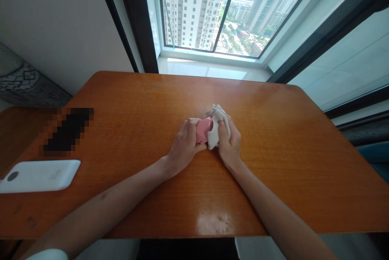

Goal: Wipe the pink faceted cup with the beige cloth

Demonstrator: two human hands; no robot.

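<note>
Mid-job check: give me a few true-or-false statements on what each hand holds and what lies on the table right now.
1. The left hand grips the pink object. True.
2. The right hand holds a blue sponge. False: it holds a white cloth, pressed against the pink object.
3. A white flat device lies near the left edge of the table. True.
4. Both hands are raised high above the table. False: they are low at the tabletop, near its middle.
</note>
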